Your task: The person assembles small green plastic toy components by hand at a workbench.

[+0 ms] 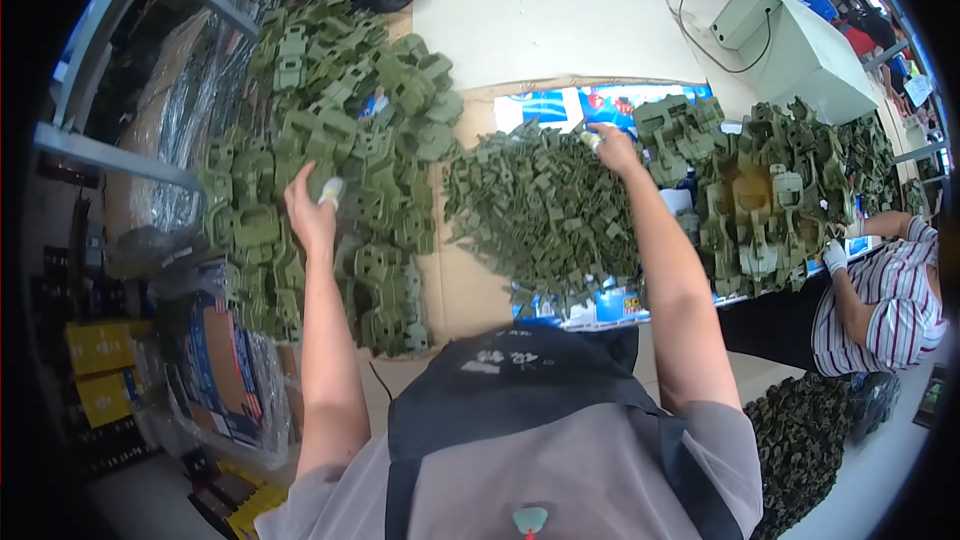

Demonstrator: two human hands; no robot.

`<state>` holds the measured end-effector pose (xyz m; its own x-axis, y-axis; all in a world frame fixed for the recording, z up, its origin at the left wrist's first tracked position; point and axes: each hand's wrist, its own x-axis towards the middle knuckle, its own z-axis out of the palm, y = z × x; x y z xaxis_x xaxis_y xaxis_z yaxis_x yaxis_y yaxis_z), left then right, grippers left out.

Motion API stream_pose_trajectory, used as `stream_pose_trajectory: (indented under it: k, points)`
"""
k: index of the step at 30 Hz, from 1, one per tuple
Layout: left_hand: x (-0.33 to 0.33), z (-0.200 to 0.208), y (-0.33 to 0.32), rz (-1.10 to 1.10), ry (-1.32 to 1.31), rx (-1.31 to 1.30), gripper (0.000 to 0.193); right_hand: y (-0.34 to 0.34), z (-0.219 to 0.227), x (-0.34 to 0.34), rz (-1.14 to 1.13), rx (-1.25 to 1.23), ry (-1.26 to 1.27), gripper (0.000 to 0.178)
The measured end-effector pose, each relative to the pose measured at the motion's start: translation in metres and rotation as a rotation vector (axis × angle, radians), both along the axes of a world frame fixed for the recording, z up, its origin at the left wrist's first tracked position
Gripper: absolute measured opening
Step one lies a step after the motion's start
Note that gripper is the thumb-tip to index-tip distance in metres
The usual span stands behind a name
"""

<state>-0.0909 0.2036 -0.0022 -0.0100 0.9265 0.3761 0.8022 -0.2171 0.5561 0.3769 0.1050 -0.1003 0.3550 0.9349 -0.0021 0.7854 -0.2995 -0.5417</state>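
Note:
My left hand (312, 212) is over a heap of large olive-green moulded plastic parts (252, 225) on the left of the table. Its fingers and thumb are spread, the thumb wrapped in pale tape, and no part shows between them. At the far edge of a pile of small olive-green plastic pieces (545, 205), my right hand (617, 152) reaches forward. Its fingers are stretched out to the left, with a taped thumb beside them; nothing shows in its grasp. Just right of it lie more large green parts (680, 130).
A person in a striped shirt (870, 305) with white gloves works at the right, beside another heap of green parts (765, 190). A pale metal box (800, 50) with a cable stands at the back right. Plastic-wrapped cartons (165, 130) and a metal frame (110, 155) border the left side.

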Motion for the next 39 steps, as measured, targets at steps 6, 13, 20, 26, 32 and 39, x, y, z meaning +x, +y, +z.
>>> stream_pose_trajectory:
  k: [6,13,20,26,32,39]
  points:
    - [-0.018,-0.003,-0.012,-0.056,-0.240,0.126,0.045,0.044,-0.042,-0.011,-0.136,-0.224,-0.140,0.043]
    - [0.022,0.030,-0.056,-0.040,-0.698,0.019,0.044,0.028,-0.046,-0.012,0.424,-0.134,-0.197,0.039]
    - [0.055,0.031,-0.073,-0.387,-0.983,-0.344,0.043,-0.007,0.037,-0.049,0.354,-0.172,-0.282,0.033]
    - [0.051,0.036,-0.087,-0.570,-1.316,-1.014,0.034,-0.063,0.182,-0.124,0.447,0.279,0.053,0.049]
    - [0.054,0.055,-0.091,-0.972,-0.772,-0.752,0.042,-0.100,0.191,-0.116,0.431,0.138,0.859,0.055]
    - [0.065,0.060,-0.108,-1.085,-0.906,-0.676,0.089,-0.141,0.136,-0.172,0.704,-0.302,1.176,0.076]
